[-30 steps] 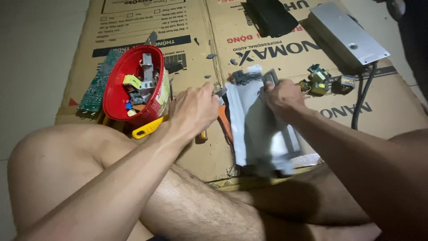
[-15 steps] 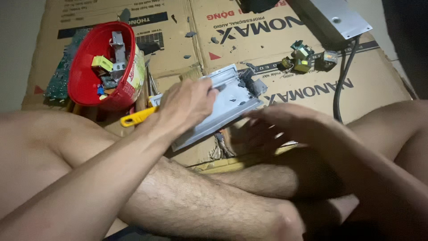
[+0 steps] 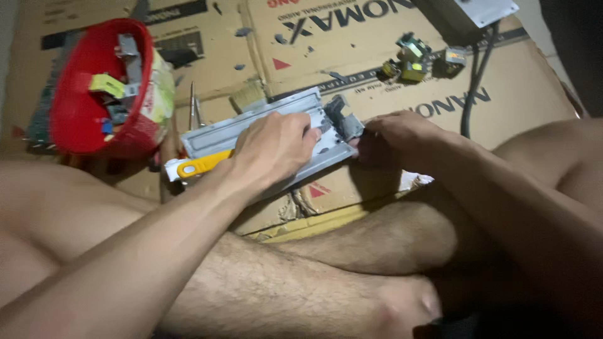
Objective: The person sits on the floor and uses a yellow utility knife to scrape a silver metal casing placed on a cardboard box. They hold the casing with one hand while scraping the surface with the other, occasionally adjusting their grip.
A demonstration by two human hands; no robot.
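Note:
A long grey metal casing [image 3: 217, 134] lies flat on the cardboard [image 3: 352, 59] in front of my legs. My left hand [image 3: 273, 147] presses down on its middle, palm on the metal. My right hand [image 3: 392, 138] grips the casing's right end, fingers closed at a small grey bracket [image 3: 344, 118] there. A yellow-handled utility knife [image 3: 195, 167] lies just under the casing's near edge, beside my left wrist.
A red bowl [image 3: 78, 129] full of small parts sits at the left. Small yellow-green transformer parts [image 3: 408, 59] lie at the upper right. A grey metal box [image 3: 474, 12] with a black cable [image 3: 471, 81] is at the top right. A thin metal tool [image 3: 192, 107] lies near the bowl.
The casing went from upright in both hands to lying flat on the cardboard. My left hand now presses on top and my right hand has moved to its right end.

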